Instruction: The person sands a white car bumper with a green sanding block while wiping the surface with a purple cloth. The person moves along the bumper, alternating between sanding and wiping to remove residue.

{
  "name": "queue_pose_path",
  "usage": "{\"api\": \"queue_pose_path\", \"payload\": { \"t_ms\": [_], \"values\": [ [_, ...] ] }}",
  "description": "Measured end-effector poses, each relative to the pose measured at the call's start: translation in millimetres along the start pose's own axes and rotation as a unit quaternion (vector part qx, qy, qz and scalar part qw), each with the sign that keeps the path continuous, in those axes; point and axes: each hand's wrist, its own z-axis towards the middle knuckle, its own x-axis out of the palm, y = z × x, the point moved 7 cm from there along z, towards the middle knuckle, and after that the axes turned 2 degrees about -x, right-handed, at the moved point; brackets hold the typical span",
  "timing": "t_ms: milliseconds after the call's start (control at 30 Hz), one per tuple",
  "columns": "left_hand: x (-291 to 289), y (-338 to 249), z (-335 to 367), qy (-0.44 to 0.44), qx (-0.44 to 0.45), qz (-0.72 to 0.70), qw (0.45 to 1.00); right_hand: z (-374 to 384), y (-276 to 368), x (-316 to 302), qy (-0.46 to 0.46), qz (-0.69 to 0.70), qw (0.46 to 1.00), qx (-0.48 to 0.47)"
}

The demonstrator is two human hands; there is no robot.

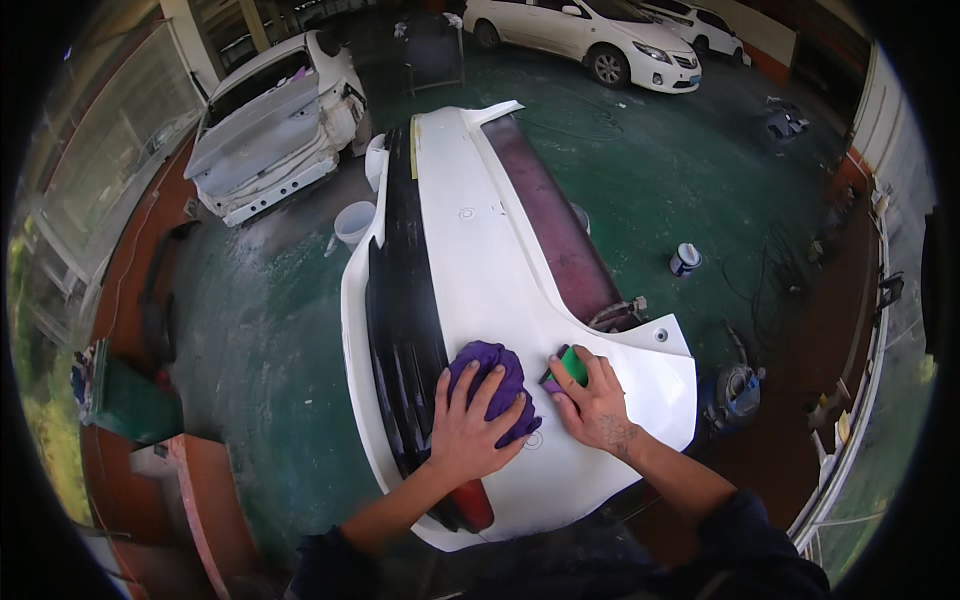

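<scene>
A white car bumper (490, 270) with a black lower strip (405, 290) lies in front of me. Its near end carries a red reflector (473, 503). My left hand (472, 425) spreads its fingers over a bunched purple cloth (490, 375), pressing it on the bumper where white meets black. To the right, my right hand (597, 402) grips a small green and purple sanding block (570, 370) against the white surface. Part of the block is hidden under my fingers. Faint ring marks (467, 214) show on the paint.
A dark reddish panel (550, 220) is under the bumper's right side. A white bucket (354, 222) and a paint can (686, 260) stand on the green floor. A stripped car body (275, 130), a white car (590, 40) and a green bin (135, 400) are around.
</scene>
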Motion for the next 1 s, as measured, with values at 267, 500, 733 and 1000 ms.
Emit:
{"api": "queue_pose_path", "payload": {
  "t_ms": [267, 500, 733, 1000],
  "values": [
    [15.7, -20.8, -20.1, -0.019, -0.098, 0.032, 0.994, 120.5, -68.8, 32.3, 0.035, 0.101, 0.991, -0.08],
    [17.4, -20.6, -29.6, -0.056, -0.123, 0.073, 0.988, 268.7, -160.8, 104.9, 0.039, 0.227, 0.971, 0.06],
    [15.8, -31.7, -48.3, -0.032, -0.149, 0.104, 0.983, 192.5, -165.6, 105.1, -0.003, 0.396, 0.918, -0.018],
    [14.5, -18.0, -46.8, -0.039, -0.145, 0.104, 0.983, 335.5, -232.0, 174.0, -0.068, 0.449, 0.883, 0.119]
  ]
}}
